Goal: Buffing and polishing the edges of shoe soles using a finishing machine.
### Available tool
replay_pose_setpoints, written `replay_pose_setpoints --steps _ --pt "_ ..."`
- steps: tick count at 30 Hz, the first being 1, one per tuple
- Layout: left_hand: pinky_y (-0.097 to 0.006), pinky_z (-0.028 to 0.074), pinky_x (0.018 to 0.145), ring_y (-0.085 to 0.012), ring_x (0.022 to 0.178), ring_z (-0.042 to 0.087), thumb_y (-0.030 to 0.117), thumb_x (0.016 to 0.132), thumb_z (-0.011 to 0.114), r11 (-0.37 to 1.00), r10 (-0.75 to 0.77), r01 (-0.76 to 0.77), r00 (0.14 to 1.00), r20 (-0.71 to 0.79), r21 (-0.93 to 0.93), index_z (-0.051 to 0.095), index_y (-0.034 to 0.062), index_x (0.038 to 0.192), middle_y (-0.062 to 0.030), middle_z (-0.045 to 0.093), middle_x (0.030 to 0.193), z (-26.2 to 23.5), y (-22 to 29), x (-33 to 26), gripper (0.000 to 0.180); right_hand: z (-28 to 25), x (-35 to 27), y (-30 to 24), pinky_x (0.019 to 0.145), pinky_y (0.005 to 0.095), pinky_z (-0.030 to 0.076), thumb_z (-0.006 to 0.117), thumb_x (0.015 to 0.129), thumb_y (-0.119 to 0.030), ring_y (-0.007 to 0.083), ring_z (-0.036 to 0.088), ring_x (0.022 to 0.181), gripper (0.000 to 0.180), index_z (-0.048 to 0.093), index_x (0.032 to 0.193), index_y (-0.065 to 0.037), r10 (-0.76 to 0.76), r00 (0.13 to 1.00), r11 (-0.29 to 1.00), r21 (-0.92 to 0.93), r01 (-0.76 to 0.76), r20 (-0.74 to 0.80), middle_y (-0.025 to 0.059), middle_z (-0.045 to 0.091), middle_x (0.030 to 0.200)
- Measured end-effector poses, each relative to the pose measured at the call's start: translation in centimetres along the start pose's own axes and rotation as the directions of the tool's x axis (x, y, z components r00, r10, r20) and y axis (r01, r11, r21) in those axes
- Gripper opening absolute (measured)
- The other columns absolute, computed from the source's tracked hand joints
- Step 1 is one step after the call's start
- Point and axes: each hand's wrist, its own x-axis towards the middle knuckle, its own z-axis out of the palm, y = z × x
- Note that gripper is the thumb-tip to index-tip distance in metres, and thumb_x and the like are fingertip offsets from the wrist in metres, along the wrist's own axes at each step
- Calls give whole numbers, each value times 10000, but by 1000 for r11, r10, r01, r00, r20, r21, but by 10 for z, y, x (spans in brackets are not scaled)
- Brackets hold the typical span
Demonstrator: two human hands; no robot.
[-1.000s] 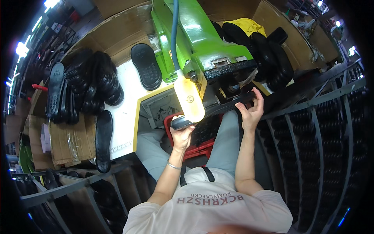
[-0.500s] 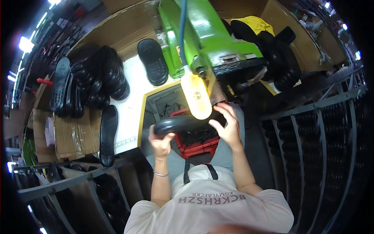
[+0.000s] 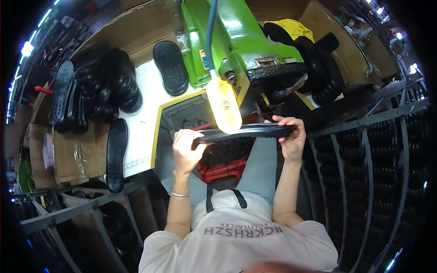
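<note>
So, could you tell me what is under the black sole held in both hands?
Under the black sole sits a red crate between the person's knees; its contents look dark and cannot be made out.

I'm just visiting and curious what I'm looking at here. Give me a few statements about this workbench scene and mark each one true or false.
1. Both hands hold one black shoe sole, the left hand at one end and the right hand at the other. True.
2. The machine behind the sole is red. False: it is bright green.
3. A pile of black soles lies on the bench to the person's left. True.
4. The left wrist is bare. False: it wears a thin bracelet.
5. A single black sole lies flat on the white bench top beside the machine. True.
</note>
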Motion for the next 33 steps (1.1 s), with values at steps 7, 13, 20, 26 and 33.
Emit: replay_pose_setpoints --steps 7,13,20,26,33 --pt "-344 521 730 -238 787 630 39 590 868 987 -35 13 990 -140 -162 620 9 860 -90 608 787 15 14 11 368 -24 9 13 1004 505 469 799 753 -126 289 566 1163 493 522 1144 -13 19 995 1000 13 -18 -101 138 596 1131" --pt "-296 525 715 -191 784 650 52 636 865 975 -36 3 988 -148 -222 652 -18 936 -92 657 872 51 18 25 375 -61 20 17 1007 426 460 769 801 -179 268 550 1170 564 464 1245 -15 73 981 997 24 -70 -180 143 561 1221" --pt "-286 534 734 -181 774 666 71 646 868 962 -38 -14 983 -181 -274 647 -30 1020 -124 694 919 71 6 20 447 -74 27 20 1008 418 466 759 809 -148 266 547 1171 562 458 1263 -9 93 970 995 43 -85 -225 129 559 1209" --pt "-318 509 642 -235 706 617 30 589 854 929 -203 117 955 -218 -352 642 2 846 -109 619 799 42 -3 12 334 -43 28 28 1000 385 465 767 784 -66 252 565 1140 520 499 1223 11 66 988 998 29 -62 -143 134 572 1175" --pt "-245 469 675 -132 748 548 -101 618 792 864 -243 117 948 -203 -490 574 -14 924 -64 523 896 19 -39 -13 385 -7 19 44 905 285 466 794 729 -23 170 567 1007 553 516 1205 16 38 991 992 -113 -53 -129 99 583 1119"
